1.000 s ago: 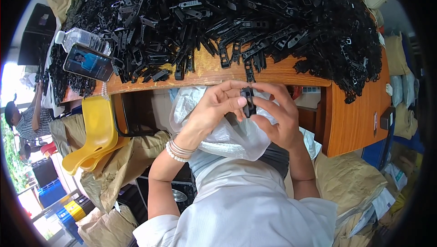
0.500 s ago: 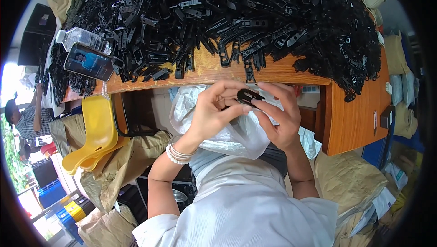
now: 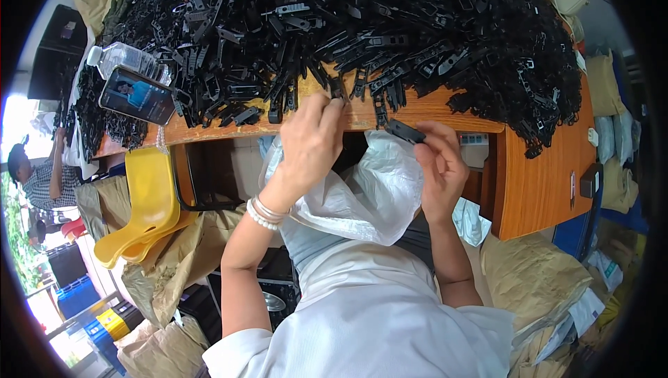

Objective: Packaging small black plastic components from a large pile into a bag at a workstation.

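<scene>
My right hand (image 3: 443,169) pinches a dark, elongated black plastic piece (image 3: 403,131) between thumb and fingers, just off the table's front edge. My left hand (image 3: 313,131), with white bracelets at the wrist, reaches to that edge. Its fingertips are closed on a narrow black plastic part (image 3: 337,86), mostly hidden by the fingers. A large heap of similar black plastic parts (image 3: 292,30) covers the wooden table (image 3: 445,105). Below my hands, an open white plastic bag (image 3: 390,197) lies across my lap.
On the left of the table, a phone (image 3: 136,96) leans by a clear bottle (image 3: 129,58). A yellow chair (image 3: 149,197) stands to the left. Brown paper sacks (image 3: 536,273) sit at the right. Another person (image 3: 42,176) is at the far left.
My hands have parted from around one black piece. The left moved up to the parts at the table edge; the right shifted slightly right, holding a piece. More of the bag's opening shows.
</scene>
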Tool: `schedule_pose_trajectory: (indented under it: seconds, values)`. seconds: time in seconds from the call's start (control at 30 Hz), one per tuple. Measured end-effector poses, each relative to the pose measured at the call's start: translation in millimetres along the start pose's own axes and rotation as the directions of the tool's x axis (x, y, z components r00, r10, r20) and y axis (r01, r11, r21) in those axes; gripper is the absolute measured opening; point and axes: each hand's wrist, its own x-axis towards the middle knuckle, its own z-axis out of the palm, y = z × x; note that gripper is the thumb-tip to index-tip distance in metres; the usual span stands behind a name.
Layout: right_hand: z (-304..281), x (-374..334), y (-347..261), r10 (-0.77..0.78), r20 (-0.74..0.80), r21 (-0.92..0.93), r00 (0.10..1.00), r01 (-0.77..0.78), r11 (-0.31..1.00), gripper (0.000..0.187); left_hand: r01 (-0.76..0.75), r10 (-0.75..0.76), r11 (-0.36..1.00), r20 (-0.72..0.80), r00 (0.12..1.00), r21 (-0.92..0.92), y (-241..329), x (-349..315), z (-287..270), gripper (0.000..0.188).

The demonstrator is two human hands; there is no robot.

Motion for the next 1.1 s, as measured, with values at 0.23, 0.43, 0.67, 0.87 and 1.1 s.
schedule_pose_trajectory:
  seconds: [0.23,0.43,0.67,0.87,1.1]
  values:
    - [11.6,9.4,7.5,0.307,0.077,0.164,0.948,-0.316,0.934,0.017,0.335,-0.406,0.780,-0.019,0.914,-0.529,5.5,-5.7,-9.1,0.008]
    - [20.0,15.6,7.0,0.315,0.090,0.140,0.945,-0.326,0.935,0.019,0.280,-0.398,0.825,-0.151,0.905,-0.491,11.4,-17.4,-12.3,0.007]
    - [22.9,15.2,1.8,0.343,0.131,0.192,0.930,-0.363,0.912,0.018,0.493,-0.608,0.169,0.303,0.733,-0.853,20.1,-19.4,-39.1,0.014]
    - [24.4,14.3,-6.7,0.331,0.167,0.127,0.929,-0.354,0.927,0.020,0.502,-0.591,0.116,0.347,0.728,-0.857,24.6,-19.2,-42.6,0.016]
    - [20.3,11.4,-7.7,0.383,0.141,0.204,0.913,-0.405,0.891,0.020,0.502,-0.599,0.030,0.387,0.701,-0.864,27.1,-16.2,-40.9,0.016]
